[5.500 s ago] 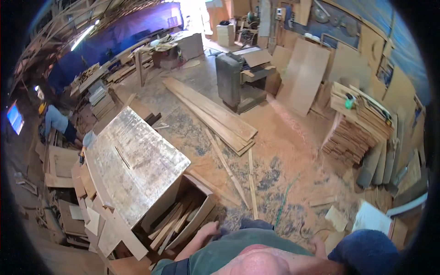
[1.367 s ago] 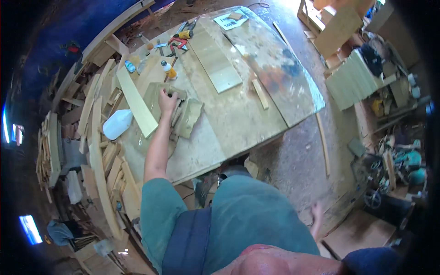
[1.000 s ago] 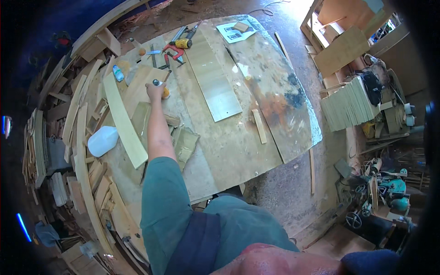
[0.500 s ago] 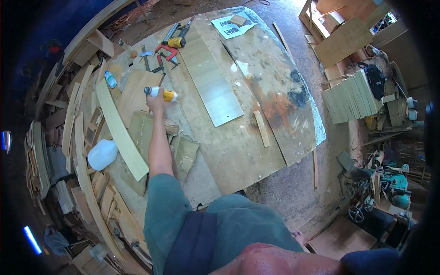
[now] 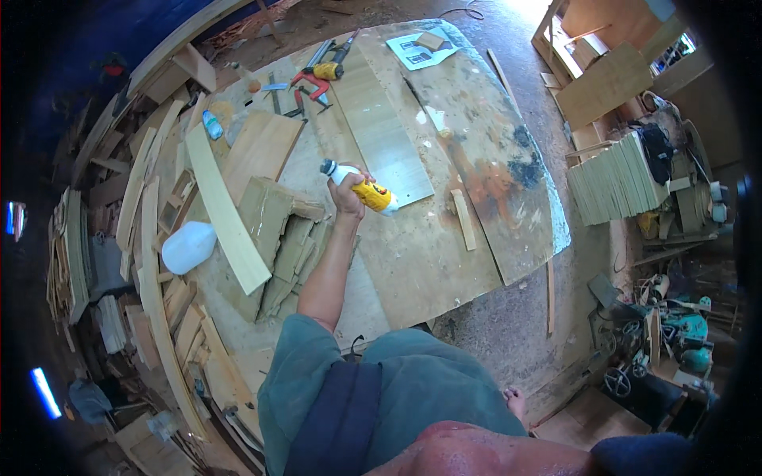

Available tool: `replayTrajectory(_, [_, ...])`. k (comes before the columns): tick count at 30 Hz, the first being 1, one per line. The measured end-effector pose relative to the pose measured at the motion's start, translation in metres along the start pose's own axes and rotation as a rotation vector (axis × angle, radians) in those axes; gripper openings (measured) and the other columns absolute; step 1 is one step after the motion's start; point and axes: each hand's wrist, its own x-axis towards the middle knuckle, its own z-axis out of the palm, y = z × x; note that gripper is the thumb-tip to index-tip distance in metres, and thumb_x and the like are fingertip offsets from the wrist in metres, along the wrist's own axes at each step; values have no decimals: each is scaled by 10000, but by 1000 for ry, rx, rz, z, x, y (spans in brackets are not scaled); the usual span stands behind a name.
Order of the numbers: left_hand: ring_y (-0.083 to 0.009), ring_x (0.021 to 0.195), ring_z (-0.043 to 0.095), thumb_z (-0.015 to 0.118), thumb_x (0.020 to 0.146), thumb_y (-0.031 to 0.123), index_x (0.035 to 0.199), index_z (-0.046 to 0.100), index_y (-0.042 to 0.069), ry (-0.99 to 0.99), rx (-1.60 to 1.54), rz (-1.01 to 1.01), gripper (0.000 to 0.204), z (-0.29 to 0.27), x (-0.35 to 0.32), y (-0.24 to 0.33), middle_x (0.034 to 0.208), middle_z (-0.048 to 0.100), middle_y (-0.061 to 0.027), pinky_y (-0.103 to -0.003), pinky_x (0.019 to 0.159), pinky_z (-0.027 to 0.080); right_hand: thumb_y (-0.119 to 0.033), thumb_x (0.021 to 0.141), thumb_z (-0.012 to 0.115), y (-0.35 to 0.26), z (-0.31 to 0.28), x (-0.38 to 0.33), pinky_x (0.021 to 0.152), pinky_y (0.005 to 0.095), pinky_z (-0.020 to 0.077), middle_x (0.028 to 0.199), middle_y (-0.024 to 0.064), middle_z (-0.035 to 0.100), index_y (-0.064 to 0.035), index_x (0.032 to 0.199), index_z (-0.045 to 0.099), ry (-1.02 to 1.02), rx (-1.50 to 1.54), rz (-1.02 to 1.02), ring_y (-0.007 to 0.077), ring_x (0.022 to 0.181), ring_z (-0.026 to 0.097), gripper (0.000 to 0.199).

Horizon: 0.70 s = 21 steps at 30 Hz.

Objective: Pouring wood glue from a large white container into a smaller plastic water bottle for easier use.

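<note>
My left hand [image 5: 348, 193] is wrapped round a white plastic bottle with a yellow label [image 5: 373, 195]. It holds the bottle tilted, its dark cap toward the upper left, over the worktable [image 5: 413, 270]. Just beyond the bottle's lower end lies a long, pale, smooth board [image 5: 389, 151]. A narrow wood strip [image 5: 463, 220] rests to the right. At my right side, beside the green shirt, a small part of what looks like my right hand [image 5: 515, 400] shows; its fingers are too small to read.
A yellow-and-black power tool [image 5: 327, 71] and red clamps [image 5: 312, 85] lie at the table's far end, near a printed sheet [image 5: 414, 54]. Leftward are a curved plank [image 5: 222, 210], stacked offcuts [image 5: 298, 254] and a white jug [image 5: 189, 247]. Stacked panels [image 5: 619, 176] stand at right.
My left hand has brought the bottle rightward and nearer to me, from above the boards at left to the near end of the long board. The view has shifted slightly.
</note>
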Motion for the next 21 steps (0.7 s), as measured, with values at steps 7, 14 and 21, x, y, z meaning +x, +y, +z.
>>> replayTrajectory(7, [-213, 569, 604, 647, 641, 86, 848, 589, 11, -64, 298, 76, 228, -10, -29, 11, 710, 617, -109, -347, 572, 538, -71, 949, 623, 14, 0, -6, 543, 252, 437, 821, 30, 604, -14, 1180, 605, -52, -235, 6, 115, 662, 560, 239])
replayTrajectory(14, [-195, 655, 649, 743, 666, 162, 832, 622, 29, 6, 896, 295, 245, -53, 1, 4, 731, 657, -71, -346, 635, 528, -72, 947, 624, 72, -32, 58, 544, 256, 430, 800, 23, 601, -13, 1157, 616, -127, -475, -24, 112, 660, 555, 218])
replayTrajectory(21, [-207, 722, 656, 806, 675, 200, 912, 617, 50, 96, 1109, 188, 338, -124, 55, 1, 794, 681, -94, -371, 690, 531, -90, 911, 663, -82, 56, 44, 699, 318, 506, 851, 59, 671, 6, 1099, 654, -186, -547, -208, 171, 757, 619, 211])
